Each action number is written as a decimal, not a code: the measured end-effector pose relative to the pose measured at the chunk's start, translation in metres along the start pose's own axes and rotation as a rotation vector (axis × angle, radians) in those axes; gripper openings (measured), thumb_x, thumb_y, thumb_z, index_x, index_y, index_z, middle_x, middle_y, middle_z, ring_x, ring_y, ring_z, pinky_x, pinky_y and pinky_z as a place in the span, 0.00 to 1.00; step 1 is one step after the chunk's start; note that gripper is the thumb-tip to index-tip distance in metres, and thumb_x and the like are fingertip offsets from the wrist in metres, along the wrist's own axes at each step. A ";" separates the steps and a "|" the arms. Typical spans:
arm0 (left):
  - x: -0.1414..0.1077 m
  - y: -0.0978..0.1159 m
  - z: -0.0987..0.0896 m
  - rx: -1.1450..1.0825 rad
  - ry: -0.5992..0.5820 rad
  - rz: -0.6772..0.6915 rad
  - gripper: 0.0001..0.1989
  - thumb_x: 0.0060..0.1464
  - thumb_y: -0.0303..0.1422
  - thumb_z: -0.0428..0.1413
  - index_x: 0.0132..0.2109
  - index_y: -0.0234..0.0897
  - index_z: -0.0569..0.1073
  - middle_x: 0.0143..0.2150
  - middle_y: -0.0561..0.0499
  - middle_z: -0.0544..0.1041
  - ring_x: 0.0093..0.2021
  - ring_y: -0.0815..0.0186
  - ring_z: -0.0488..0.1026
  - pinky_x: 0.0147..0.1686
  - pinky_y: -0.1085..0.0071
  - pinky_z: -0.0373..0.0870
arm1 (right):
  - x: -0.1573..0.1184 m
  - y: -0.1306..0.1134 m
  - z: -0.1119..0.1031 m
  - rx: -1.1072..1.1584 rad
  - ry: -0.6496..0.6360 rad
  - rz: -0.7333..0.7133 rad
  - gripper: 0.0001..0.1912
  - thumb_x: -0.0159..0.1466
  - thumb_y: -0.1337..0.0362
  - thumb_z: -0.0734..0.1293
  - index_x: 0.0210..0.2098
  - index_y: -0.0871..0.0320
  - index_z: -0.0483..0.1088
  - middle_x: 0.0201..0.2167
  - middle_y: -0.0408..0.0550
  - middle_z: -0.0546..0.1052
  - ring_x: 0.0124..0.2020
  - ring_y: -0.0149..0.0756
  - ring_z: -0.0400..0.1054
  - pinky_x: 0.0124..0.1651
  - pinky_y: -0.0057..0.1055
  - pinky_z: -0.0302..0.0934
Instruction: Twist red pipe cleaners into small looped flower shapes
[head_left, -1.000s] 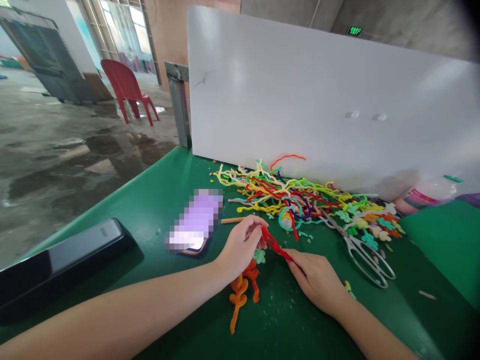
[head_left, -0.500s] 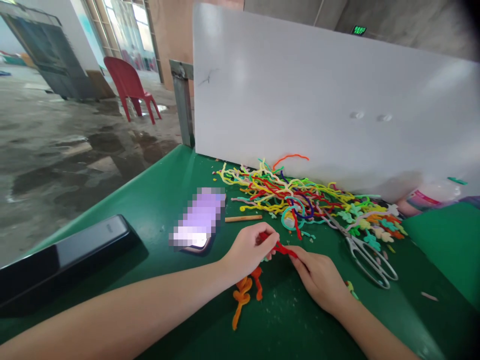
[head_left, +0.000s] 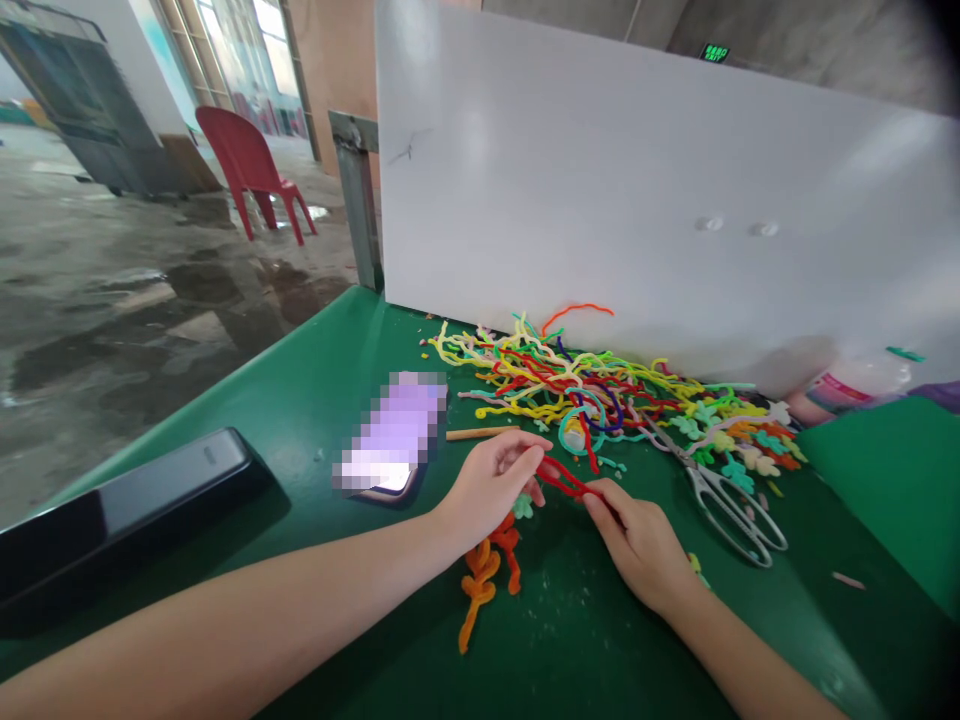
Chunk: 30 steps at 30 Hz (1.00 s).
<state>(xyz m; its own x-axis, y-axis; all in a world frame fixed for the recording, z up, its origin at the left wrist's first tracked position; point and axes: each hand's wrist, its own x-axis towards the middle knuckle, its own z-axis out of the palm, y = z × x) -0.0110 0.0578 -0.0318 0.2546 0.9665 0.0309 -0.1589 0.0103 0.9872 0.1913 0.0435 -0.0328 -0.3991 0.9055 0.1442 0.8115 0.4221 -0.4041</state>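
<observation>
Head view: the left hand (head_left: pixel 491 485) and right hand (head_left: pixel 637 535) each pinch an end of the red stem (head_left: pixel 562 478) in their fingers, just above the green counter (head_left: pixel 315 400). Judging by that tight bend, the stem may kink or slip free toward the orange twist (head_left: pixel 480 585) below.

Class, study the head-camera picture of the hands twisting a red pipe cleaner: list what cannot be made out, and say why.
1. Phone screen: pixelated blur, head view.
2. Bottle at right: blurred by the lens edge, label unreadable.
3. Red pipe cleaner ends: hidden inside left hand and right hand.
4. Green sign lettering: too small.
5. Black case: cut by the left edge.
</observation>
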 end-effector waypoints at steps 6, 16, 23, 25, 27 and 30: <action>-0.001 0.003 0.001 -0.078 -0.051 -0.026 0.18 0.58 0.37 0.48 0.53 0.37 0.67 0.37 0.49 0.78 0.27 0.69 0.74 0.36 0.68 0.69 | 0.001 0.002 0.001 -0.021 0.000 0.034 0.16 0.68 0.56 0.51 0.32 0.54 0.63 0.18 0.40 0.68 0.20 0.33 0.64 0.25 0.27 0.52; -0.008 0.004 0.002 0.197 -0.078 0.027 0.24 0.59 0.32 0.43 0.62 0.46 0.53 0.52 0.47 0.72 0.31 0.68 0.75 0.37 0.67 0.69 | 0.002 0.001 0.003 -0.104 -0.053 -0.096 0.17 0.68 0.59 0.51 0.27 0.55 0.63 0.19 0.43 0.72 0.22 0.33 0.68 0.26 0.27 0.53; -0.010 0.001 0.004 0.582 -0.054 0.190 0.22 0.56 0.28 0.46 0.58 0.41 0.59 0.49 0.47 0.72 0.47 0.63 0.69 0.45 0.64 0.67 | 0.001 0.003 0.003 0.012 -0.077 -0.143 0.16 0.69 0.59 0.51 0.35 0.56 0.66 0.25 0.44 0.74 0.27 0.34 0.70 0.30 0.28 0.56; -0.010 0.000 0.005 0.651 -0.037 0.205 0.20 0.55 0.29 0.46 0.56 0.40 0.61 0.46 0.47 0.71 0.46 0.62 0.68 0.47 0.63 0.66 | 0.000 0.004 0.004 0.013 -0.065 -0.164 0.14 0.69 0.60 0.51 0.36 0.56 0.66 0.25 0.44 0.74 0.28 0.34 0.70 0.31 0.28 0.57; -0.011 0.000 0.005 0.689 -0.032 0.217 0.18 0.55 0.29 0.46 0.54 0.40 0.62 0.43 0.47 0.71 0.44 0.63 0.68 0.47 0.62 0.66 | 0.000 0.004 0.005 0.009 -0.040 -0.175 0.13 0.68 0.61 0.52 0.38 0.55 0.67 0.27 0.44 0.74 0.28 0.33 0.69 0.31 0.28 0.57; -0.011 -0.001 0.006 0.679 -0.042 0.224 0.16 0.55 0.29 0.46 0.52 0.39 0.63 0.40 0.48 0.71 0.42 0.64 0.68 0.45 0.63 0.67 | -0.001 0.005 0.005 0.017 0.013 -0.177 0.11 0.67 0.62 0.55 0.40 0.54 0.67 0.32 0.44 0.75 0.31 0.33 0.69 0.34 0.29 0.59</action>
<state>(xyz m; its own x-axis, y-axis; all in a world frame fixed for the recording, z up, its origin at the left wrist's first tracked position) -0.0082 0.0458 -0.0317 0.3238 0.9161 0.2366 0.4134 -0.3619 0.8355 0.1938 0.0449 -0.0396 -0.5298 0.8174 0.2263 0.7213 0.5746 -0.3867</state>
